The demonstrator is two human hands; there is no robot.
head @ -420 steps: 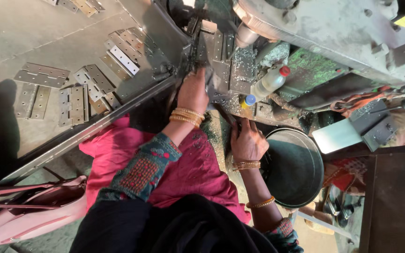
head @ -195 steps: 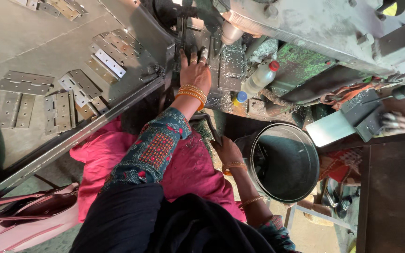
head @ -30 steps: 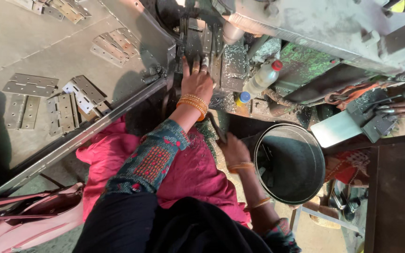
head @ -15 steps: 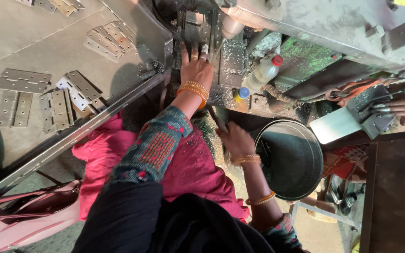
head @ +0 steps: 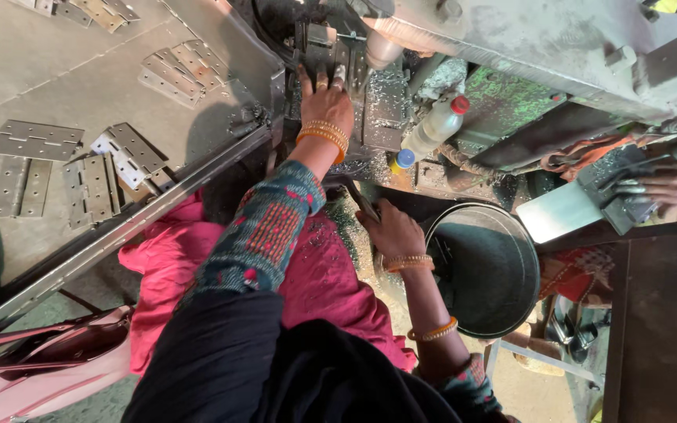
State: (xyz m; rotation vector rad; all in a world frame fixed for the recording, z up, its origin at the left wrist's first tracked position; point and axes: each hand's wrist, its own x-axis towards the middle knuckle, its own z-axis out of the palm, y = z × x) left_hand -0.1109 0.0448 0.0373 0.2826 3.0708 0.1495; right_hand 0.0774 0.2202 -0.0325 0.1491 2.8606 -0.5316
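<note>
Nearest you, your right hand (head: 392, 231) is curled shut around a thin dark metal strip (head: 362, 202), just left of the round dark bucket (head: 486, 266). Farther up, your left hand (head: 324, 102) lies flat with fingers spread, pressing on a metal piece in the machine (head: 385, 94). A plastic bottle (head: 432, 129) with a red cap stands just right of it. Out left, flat metal hinges (head: 111, 157) lie scattered on the table (head: 56, 86). Far right, another person's hand (head: 671, 188) grips a lever.
</note>
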